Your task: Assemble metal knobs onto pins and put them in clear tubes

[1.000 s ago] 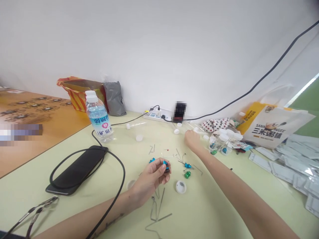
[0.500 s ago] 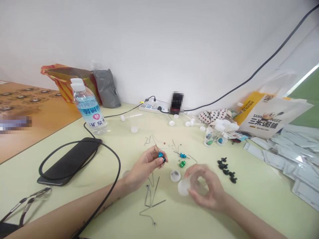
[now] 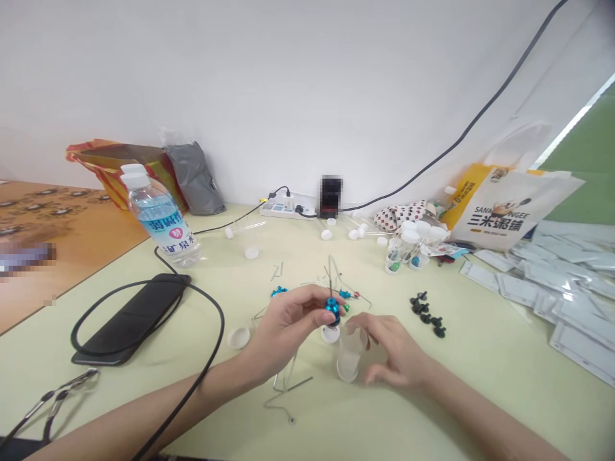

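My left hand point(image 3: 288, 333) pinches a small blue anodized metal part point(image 3: 332, 312), with a thin steel wire rising from it. My right hand point(image 3: 391, 354) grips a clear plastic tube point(image 3: 350, 354) with a white end, standing close beside the left hand. Just under the blue part lies a white plastic cap point(image 3: 330, 333). Another blue metal part point(image 3: 279, 292) and bent steel wires point(image 3: 288, 381) lie on the pale green table point(image 3: 307, 419) around my hands. A green part near the wires is mostly hidden behind my left fingers.
Several black small fittings point(image 3: 425, 311) lie right of my hands. Capped vials point(image 3: 406, 251) stand at the back, near a power strip point(image 3: 288, 208). A water bottle point(image 3: 161, 216), a black phone point(image 3: 129, 319) and a cable lie left. Flat packets point(image 3: 548, 288) are piled right.
My right hand has come forward from the vials at the back and now holds the clear tube. My left hand has lifted the blue part. The view has shifted slightly.
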`<action>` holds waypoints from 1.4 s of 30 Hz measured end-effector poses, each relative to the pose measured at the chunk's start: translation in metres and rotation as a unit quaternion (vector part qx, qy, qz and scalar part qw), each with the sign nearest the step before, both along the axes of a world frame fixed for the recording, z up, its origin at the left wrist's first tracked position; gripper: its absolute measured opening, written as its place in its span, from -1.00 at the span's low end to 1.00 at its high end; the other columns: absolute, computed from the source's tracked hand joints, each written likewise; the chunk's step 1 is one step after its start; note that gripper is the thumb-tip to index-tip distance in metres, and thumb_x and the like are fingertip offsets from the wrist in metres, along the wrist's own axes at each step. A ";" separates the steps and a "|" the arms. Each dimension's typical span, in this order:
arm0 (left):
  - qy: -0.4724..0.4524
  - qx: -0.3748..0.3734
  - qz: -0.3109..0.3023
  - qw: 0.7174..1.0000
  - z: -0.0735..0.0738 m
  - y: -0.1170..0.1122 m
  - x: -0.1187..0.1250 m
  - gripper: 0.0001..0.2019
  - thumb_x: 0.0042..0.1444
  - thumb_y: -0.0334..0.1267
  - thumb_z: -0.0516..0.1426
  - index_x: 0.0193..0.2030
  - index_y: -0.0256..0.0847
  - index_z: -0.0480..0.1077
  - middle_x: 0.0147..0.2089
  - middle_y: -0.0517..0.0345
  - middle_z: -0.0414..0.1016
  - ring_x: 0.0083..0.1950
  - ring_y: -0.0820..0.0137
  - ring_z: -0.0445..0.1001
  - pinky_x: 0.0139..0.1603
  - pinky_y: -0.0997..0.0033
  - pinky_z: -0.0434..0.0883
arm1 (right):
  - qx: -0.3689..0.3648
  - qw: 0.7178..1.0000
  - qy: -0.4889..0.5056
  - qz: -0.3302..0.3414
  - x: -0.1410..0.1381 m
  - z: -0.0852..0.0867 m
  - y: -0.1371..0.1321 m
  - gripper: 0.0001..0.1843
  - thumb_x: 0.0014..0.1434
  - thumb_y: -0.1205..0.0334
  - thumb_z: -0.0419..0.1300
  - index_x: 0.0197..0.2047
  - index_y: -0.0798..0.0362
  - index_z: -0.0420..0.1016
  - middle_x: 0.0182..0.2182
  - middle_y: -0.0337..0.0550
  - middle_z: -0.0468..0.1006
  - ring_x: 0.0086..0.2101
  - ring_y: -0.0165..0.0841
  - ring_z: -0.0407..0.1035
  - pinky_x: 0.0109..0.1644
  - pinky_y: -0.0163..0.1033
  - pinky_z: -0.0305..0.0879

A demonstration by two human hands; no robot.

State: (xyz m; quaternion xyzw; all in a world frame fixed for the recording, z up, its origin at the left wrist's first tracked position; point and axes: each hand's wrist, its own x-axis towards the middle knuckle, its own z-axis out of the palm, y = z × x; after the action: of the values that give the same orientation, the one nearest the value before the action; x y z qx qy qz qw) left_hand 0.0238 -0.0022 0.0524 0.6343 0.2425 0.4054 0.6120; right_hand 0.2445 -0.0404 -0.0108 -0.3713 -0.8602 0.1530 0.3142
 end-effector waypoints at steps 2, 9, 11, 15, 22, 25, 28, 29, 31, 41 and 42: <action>0.007 0.015 -0.003 1.000 0.005 0.000 0.005 -0.84 0.17 -0.29 0.12 -0.13 -0.20 0.48 -0.22 0.09 0.49 -0.23 0.43 0.44 -0.22 0.45 0.39 | 0.003 0.998 0.067 -0.020 0.003 0.008 0.003 -0.40 0.21 -0.27 -0.18 -0.02 0.06 0.27 -0.28 -0.08 0.46 -0.47 -0.39 0.30 -0.36 -0.23 0.22; 0.029 0.057 0.020 0.998 0.013 0.007 0.019 -0.76 0.20 -0.26 0.08 -0.04 -0.20 0.47 -0.26 0.11 0.44 -0.30 0.47 0.39 -0.24 0.46 0.34 | -0.029 0.935 0.328 -0.132 -0.002 0.074 0.008 -0.70 0.30 0.11 -0.03 -0.03 0.00 0.41 -0.32 -0.18 0.35 -0.54 -0.51 0.24 -0.46 -0.32 0.20; 0.043 0.073 0.013 0.996 0.017 0.007 0.022 -0.77 0.18 -0.26 0.10 -0.06 -0.20 0.49 -0.25 0.11 0.44 -0.28 0.46 0.38 -0.26 0.48 0.32 | -0.067 0.934 0.330 -0.115 -0.006 0.095 0.008 -0.67 0.26 0.10 0.04 0.07 -0.07 0.37 -0.18 -0.14 0.34 -0.52 -0.53 0.24 -0.47 -0.32 0.22; 0.047 0.059 -0.046 0.996 0.025 0.010 0.027 -0.79 0.16 -0.28 0.12 -0.11 -0.22 0.51 -0.28 0.09 0.47 -0.30 0.45 0.36 -0.26 0.46 0.31 | -0.138 0.937 0.319 -0.035 -0.007 0.127 0.015 -0.72 0.21 0.13 0.14 -0.01 -0.07 0.44 -0.27 -0.18 0.41 -0.47 -0.51 0.24 -0.42 -0.34 0.26; -0.031 -0.018 -0.116 0.993 0.017 0.022 0.029 -0.75 0.18 -0.16 0.09 -0.12 -0.28 0.43 -0.31 0.03 0.47 -0.29 0.39 0.42 -0.28 0.41 0.30 | -0.070 0.964 0.255 -0.004 0.004 0.139 0.011 -0.92 0.14 0.33 0.22 -0.39 0.07 0.53 -0.51 -0.22 0.47 -0.50 -0.48 0.32 -0.53 -0.37 0.25; -0.062 0.003 -0.102 0.993 0.000 0.023 0.026 -0.59 0.20 0.01 0.00 -0.07 -0.31 0.40 -0.17 -0.09 0.46 -0.21 0.31 0.44 -0.12 0.25 0.34 | -0.014 0.962 0.269 -0.035 0.005 0.139 0.002 -0.92 0.12 0.37 0.23 -0.39 0.08 0.55 -0.53 -0.21 0.48 -0.53 -0.48 0.34 -0.57 -0.37 0.29; -0.056 0.049 -0.129 0.989 -0.018 0.020 0.021 -0.38 -0.10 0.12 0.22 0.01 -0.28 0.35 -0.06 -0.13 0.43 0.00 0.14 0.40 0.07 0.11 0.27 | -0.008 0.953 0.295 -0.061 0.003 0.139 -0.002 -0.92 0.12 0.36 0.23 -0.39 0.07 0.54 -0.56 -0.24 0.48 -0.59 -0.50 0.33 -0.60 -0.37 0.33; -0.021 0.067 -0.141 0.987 -0.022 0.017 0.019 -0.36 -0.22 0.04 0.32 -0.01 -0.26 0.36 -0.03 -0.13 0.44 0.04 0.11 0.38 0.11 0.10 0.24 | -0.017 0.951 0.302 -0.067 0.002 0.138 -0.002 -0.93 0.13 0.35 0.23 -0.38 0.07 0.54 -0.57 -0.25 0.48 -0.60 -0.50 0.34 -0.60 -0.37 0.35; 0.049 0.081 -0.156 0.983 -0.028 0.011 0.017 -0.42 -0.23 -0.15 0.37 -0.03 -0.21 0.35 -0.02 -0.09 0.46 0.04 0.15 0.40 0.11 0.10 0.24 | -0.043 0.948 0.309 -0.071 0.001 0.136 -0.001 -0.93 0.13 0.32 0.23 -0.38 0.06 0.54 -0.58 -0.25 0.49 -0.60 -0.48 0.38 -0.60 -0.38 0.39; 0.116 0.138 -0.052 0.982 -0.017 0.004 0.006 -0.81 0.11 -0.29 0.16 -0.17 -0.22 0.26 -0.23 0.04 0.43 -0.21 0.37 0.42 -0.15 0.33 0.34 | -0.070 0.936 0.333 -0.094 -0.005 0.126 0.005 -0.93 0.15 0.30 0.22 -0.34 0.04 0.54 -0.55 -0.24 0.56 -0.57 -0.47 0.46 -0.53 -0.41 0.50; 0.122 0.150 -0.033 0.980 -0.014 0.007 0.005 -0.83 0.12 -0.29 0.15 -0.17 -0.22 0.25 -0.24 0.05 0.42 -0.23 0.38 0.41 -0.16 0.34 0.34 | -0.061 0.934 0.336 -0.102 -0.005 0.124 0.007 -0.94 0.15 0.31 0.22 -0.33 0.04 0.54 -0.54 -0.25 0.57 -0.56 -0.47 0.47 -0.50 -0.41 0.51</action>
State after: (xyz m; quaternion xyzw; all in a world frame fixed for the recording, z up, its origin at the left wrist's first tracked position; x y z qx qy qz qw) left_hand 0.0290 0.0046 0.0379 0.7715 0.2309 0.3365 0.4882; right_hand 0.2390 -0.0337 0.1135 -0.4023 -0.6509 0.2879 0.5758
